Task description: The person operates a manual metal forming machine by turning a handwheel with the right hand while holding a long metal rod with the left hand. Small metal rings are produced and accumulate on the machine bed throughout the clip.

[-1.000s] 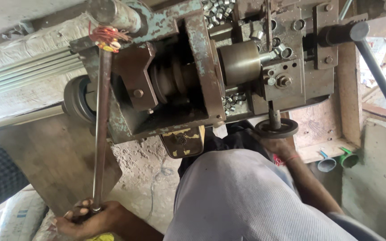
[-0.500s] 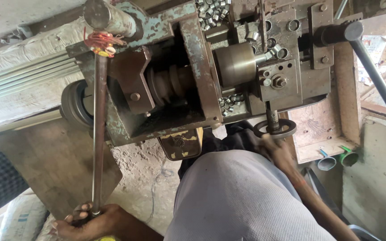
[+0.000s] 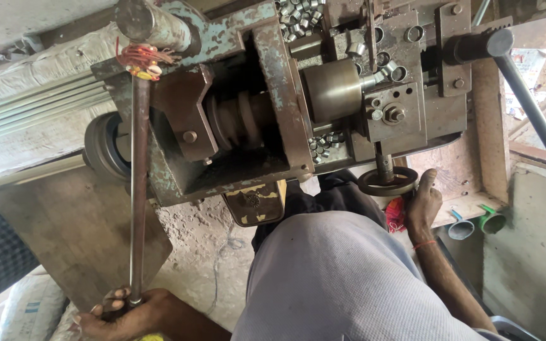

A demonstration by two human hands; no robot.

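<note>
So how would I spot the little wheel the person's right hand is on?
Start at the big rusty green-painted metal machine. Below its right end a short vertical shaft drops to a small dark round metal handwheel, which the right hand touches. It is the only ring-shaped part at the lower edge, unlike the long steel lever at left.

A worn metal machine (image 3: 266,120) with flaking green paint fills the upper middle of the frame. At the lower left, the left hand (image 3: 124,316) closes its grip round the lower end of a long steel lever (image 3: 138,189), which rises straight up to a pivot wound with red and orange thread (image 3: 141,58). Right of centre, the right hand (image 3: 422,203) rests against a small black handwheel (image 3: 387,181) beneath the machine's tool block, fingers on its rim. A brass-coloured cylinder (image 3: 331,90) sits in the machine's middle, with small metal rings (image 3: 323,144) heaped below it and more along the top edge. The person's grey-clad lap (image 3: 342,278) occupies the lower centre.
</note>
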